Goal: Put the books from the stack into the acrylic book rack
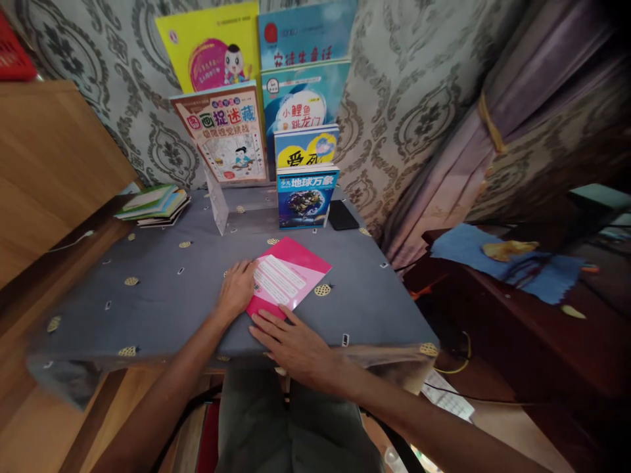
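A thin pink-and-magenta book [306, 266] lies at an angle on the cloth-covered table, a white text panel on its upper face. My left hand [238, 286] rests along the book's left edge, fingers laid forward and close together, thumb not clearly visible. At its near corner, my right hand [296, 345] lies palm down with the fingers spread, fingertips touching the magenta part. Behind the book stands a rack [217, 203] with upright books, among them a blue book with a globe [304, 200] and a brown-bordered picture book [227, 135].
A stack of thin books [152, 205] sits at the table's back left. Beside the rack, on its right, lies a black phone [344, 215]. A dark red cabinet with a blue cloth [507, 263] stands to the right. Patterned wallpaper and a purple curtain [458, 144] form the background.
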`<state>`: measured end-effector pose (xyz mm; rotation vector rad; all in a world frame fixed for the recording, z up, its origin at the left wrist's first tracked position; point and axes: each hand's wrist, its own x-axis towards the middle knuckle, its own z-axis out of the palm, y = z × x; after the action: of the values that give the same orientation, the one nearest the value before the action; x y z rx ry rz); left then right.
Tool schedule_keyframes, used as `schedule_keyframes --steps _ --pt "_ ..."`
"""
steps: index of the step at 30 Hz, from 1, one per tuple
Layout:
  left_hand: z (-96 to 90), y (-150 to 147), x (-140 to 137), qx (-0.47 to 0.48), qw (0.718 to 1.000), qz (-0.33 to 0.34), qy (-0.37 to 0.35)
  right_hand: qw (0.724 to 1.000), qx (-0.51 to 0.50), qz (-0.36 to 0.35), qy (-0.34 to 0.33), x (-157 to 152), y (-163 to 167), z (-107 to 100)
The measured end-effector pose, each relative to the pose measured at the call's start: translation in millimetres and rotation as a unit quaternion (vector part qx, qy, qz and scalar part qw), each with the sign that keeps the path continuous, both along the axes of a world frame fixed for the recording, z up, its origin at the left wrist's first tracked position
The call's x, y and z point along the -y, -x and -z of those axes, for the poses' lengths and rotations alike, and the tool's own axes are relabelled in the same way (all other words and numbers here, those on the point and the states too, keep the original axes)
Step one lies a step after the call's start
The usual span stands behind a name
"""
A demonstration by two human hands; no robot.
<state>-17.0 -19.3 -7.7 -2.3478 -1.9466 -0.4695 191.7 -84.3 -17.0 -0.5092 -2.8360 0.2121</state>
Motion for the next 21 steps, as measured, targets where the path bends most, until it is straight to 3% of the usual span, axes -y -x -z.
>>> schedule_keyframes --steps 7,14,18,21 --pt "-1.4 0 1 -0.006 1.0 -0.002 -0.009 1.0 0.014 -0.002 0.018 -2 -2 5" --pt "-2.5 -2 5 -0.008 1.0 -0.003 -0.017 0.999 -0.045 0.002 0.007 -1 -5 7" --pt "-3.2 2 3 0.054 0.998 0.011 -0.03 0.997 -0.063 0.013 0.038 0 -6 1" --pt "-5.6 12 -8 0.158 0.987 -0.005 0.002 0.994 -0.072 0.014 0.081 0 -8 -5"
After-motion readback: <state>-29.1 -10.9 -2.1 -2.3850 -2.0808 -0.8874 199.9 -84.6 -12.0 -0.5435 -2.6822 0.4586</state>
